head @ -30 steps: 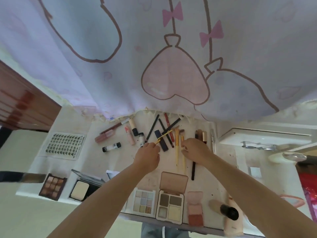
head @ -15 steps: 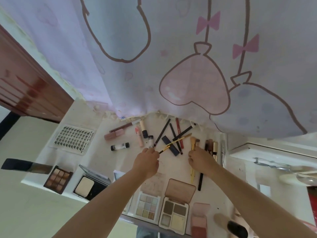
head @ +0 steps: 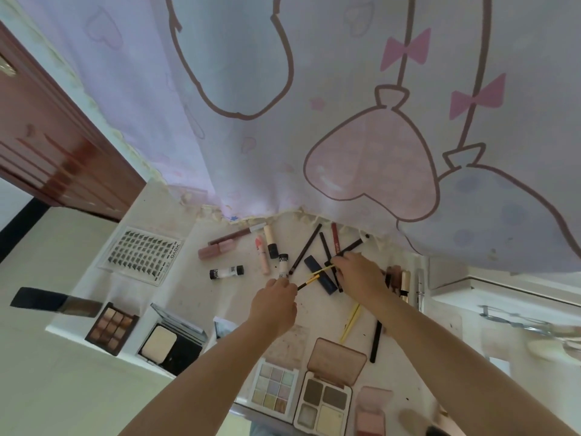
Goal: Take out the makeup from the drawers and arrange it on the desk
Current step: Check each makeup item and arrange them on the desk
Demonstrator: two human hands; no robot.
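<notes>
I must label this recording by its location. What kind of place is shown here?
Probably a bedroom or dressing corner at home: a white desk covered with makeup such as eyeshadow palettes, a pastel curtain with hearts and bows hanging behind it, and a wooden door.

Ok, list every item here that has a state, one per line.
Left hand: pinches the yellow brush's dark end.
Right hand: fingers curled on the pencils.
Yellow brush: held between both hands.
Four-pan palette: lid open.
Powder compact: open.
Nine-pan brown palette: open.
Lash tray: lying flat.
</notes>
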